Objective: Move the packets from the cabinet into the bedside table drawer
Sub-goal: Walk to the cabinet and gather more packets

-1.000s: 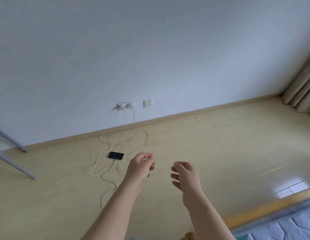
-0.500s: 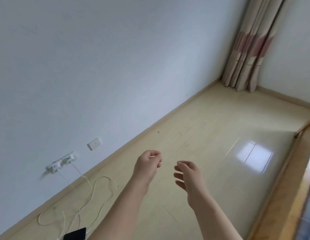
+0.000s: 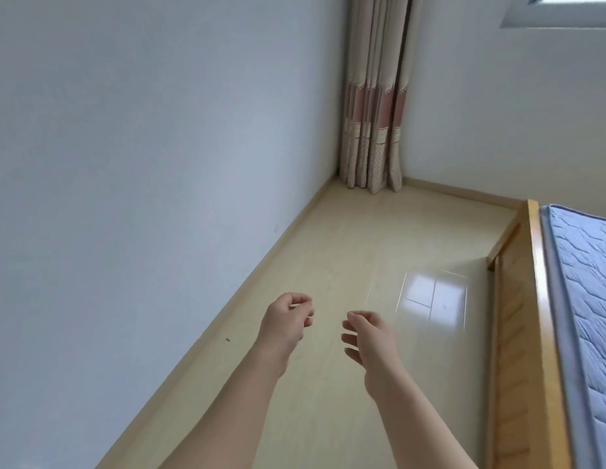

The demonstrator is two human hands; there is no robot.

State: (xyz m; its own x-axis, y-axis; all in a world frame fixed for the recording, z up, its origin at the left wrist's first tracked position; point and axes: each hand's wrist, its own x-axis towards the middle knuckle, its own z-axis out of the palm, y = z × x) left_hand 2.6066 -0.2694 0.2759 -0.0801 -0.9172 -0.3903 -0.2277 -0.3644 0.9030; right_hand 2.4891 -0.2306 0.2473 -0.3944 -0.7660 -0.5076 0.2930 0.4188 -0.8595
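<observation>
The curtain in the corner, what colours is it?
The curtain is beige with reddish-pink bands and a dotted hem, seen in the head view.

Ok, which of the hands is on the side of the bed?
The right hand, empty with loosely curled fingers, is nearer the bed; the left hand is toward the wall.

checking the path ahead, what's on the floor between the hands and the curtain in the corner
In the head view, only bare pale floor lies between the left hand, the right hand and the curtain.
</observation>
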